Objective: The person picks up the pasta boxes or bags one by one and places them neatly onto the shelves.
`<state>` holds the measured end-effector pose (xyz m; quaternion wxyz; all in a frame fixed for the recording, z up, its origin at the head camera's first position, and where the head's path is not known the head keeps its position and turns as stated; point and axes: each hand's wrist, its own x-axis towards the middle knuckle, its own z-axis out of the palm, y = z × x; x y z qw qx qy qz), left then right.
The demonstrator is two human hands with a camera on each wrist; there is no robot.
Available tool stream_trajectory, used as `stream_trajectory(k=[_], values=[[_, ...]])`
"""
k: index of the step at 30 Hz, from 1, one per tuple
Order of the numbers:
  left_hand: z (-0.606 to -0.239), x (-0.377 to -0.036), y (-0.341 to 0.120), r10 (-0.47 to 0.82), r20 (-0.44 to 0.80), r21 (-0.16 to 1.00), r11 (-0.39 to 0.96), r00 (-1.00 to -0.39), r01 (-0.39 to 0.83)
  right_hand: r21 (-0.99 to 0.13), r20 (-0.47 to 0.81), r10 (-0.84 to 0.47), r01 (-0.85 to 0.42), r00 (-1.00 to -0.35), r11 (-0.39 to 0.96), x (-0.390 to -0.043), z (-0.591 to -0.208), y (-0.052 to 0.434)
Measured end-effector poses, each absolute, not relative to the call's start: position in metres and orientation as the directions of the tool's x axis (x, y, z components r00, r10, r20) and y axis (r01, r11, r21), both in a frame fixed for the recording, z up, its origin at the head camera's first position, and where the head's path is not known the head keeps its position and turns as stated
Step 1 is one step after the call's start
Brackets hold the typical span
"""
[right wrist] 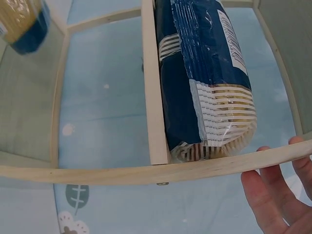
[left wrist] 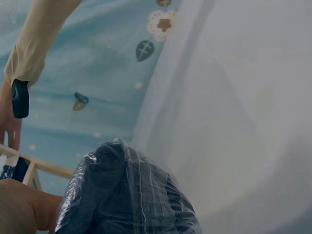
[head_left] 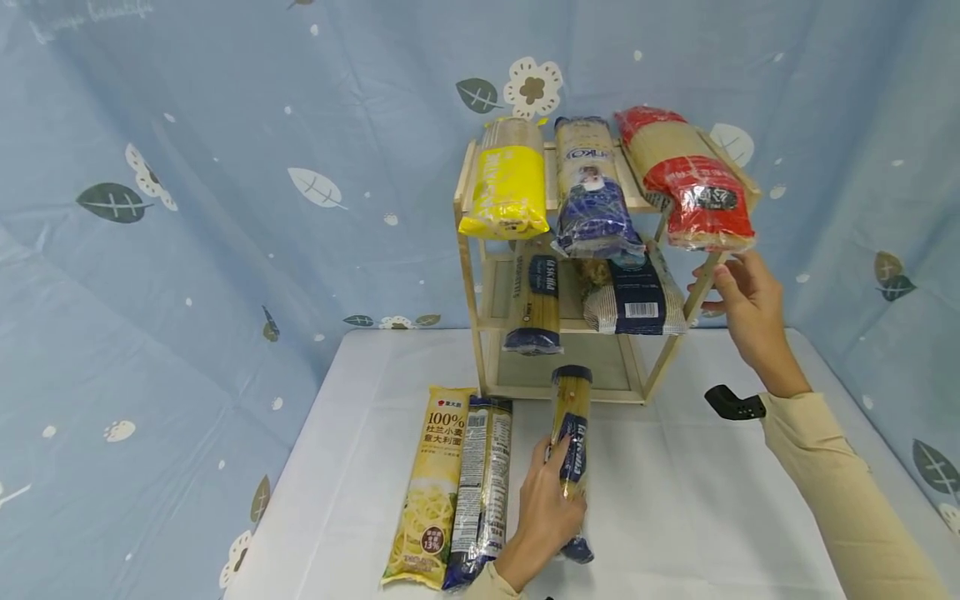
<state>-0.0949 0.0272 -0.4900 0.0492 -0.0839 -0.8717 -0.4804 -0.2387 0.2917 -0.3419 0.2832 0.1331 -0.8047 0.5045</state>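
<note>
My left hand (head_left: pixel 543 508) grips a spaghetti pack (head_left: pixel 574 400) with a navy label, in front of the rack's base. Its crinkled dark-blue end (left wrist: pixel 126 195) fills the bottom of the left wrist view. My right hand (head_left: pixel 752 312) holds the right upright of the wooden rack (head_left: pixel 660 367), fingertips (right wrist: pixel 253 183) on the wood in the right wrist view. On the middle shelf lie another spaghetti pack (head_left: pixel 536 304), jutting forward at the left, and a navy-and-striped pasta bag (head_left: pixel 637 292) on the right, close to the upright.
Across the top shelf lie a yellow noodle pack (head_left: pixel 510 179), a blue one (head_left: pixel 592 187) and a red one (head_left: pixel 690 179). Left of my left hand, a yellow pasta pack (head_left: pixel 431 492) and a dark-blue pack (head_left: pixel 480 492) lie on the white table (head_left: pixel 337 467). Patterned blue cloth (head_left: pixel 225 208) hangs behind.
</note>
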Motion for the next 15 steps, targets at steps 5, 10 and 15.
stream_trajectory(k=[5,10,15], values=[[-0.483,-0.109,0.038,0.113,0.218,0.804,0.542,-0.969,0.244,-0.736,0.589,0.067,-0.501,-0.805,0.455,-0.239,-0.341,0.292],[-0.479,-0.121,0.05,0.121,0.239,0.784,0.561,-0.964,0.265,-0.74,0.583,0.079,-0.49,-0.808,0.461,-0.24,-0.343,0.294],[-0.475,-0.133,0.059,0.121,0.244,0.773,0.575,-0.962,0.269,-0.739,0.584,0.067,-0.495,-0.809,0.458,-0.241,-0.343,0.294]])
